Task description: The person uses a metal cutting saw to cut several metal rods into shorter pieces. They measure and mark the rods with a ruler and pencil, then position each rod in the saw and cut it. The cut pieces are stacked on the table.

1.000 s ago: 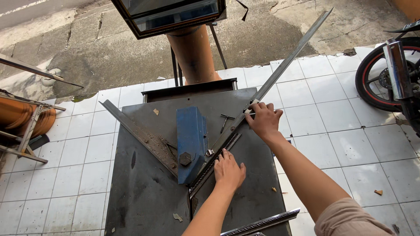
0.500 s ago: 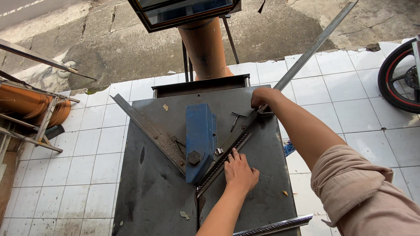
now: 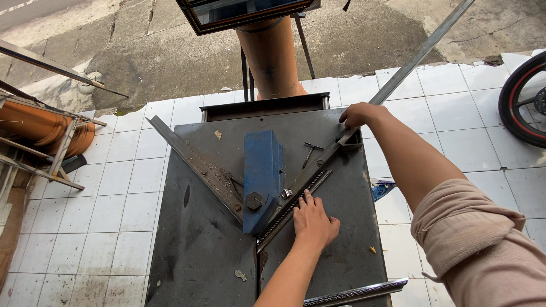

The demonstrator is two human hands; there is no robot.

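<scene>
Two hands: both lie on one long metal strip [image 3: 335, 150] that runs slantwise across the dark steel desk [image 3: 210, 250] and out past its far right corner.
Left hand [image 3: 314, 219]: flat and spread, fingers pressing down on the near part of the strip, just right of the blue block [image 3: 261, 179]; it holds nothing closed, it only pins.
Right hand [image 3: 359, 113]: curled over the strip near the far right corner of the desk; from here I cannot tell whether the fingers wrap fully round it.
Strip: lies in the right arm of a V-shaped guide, its near end close to the V's point at the desk's middle, its far end in the air above the tiled floor [image 3: 114, 187].
Left arm of the V: a rusty angle bar [image 3: 199, 165] running up to the far left corner, nothing in it.
Small bits: a bolt head [image 3: 254, 200] on the blue block, a little T-shaped key [image 3: 311, 150] lying loose between block and strip.
Doing it well, as I judge: keep the strip tight against the guide's edge along its whole length, since the long overhang would tend to lever the near end up.
Pressure: downward and toward the block with the flat hand, steadying with the other.
Watch: fingertips sit very near the blade slot side of the block, so keep them on the outer edge of the strip.
Also about: an orange pillar [image 3: 272, 51] beyond the far edge, a motorbike wheel [image 3: 520, 99] at the right.
</scene>
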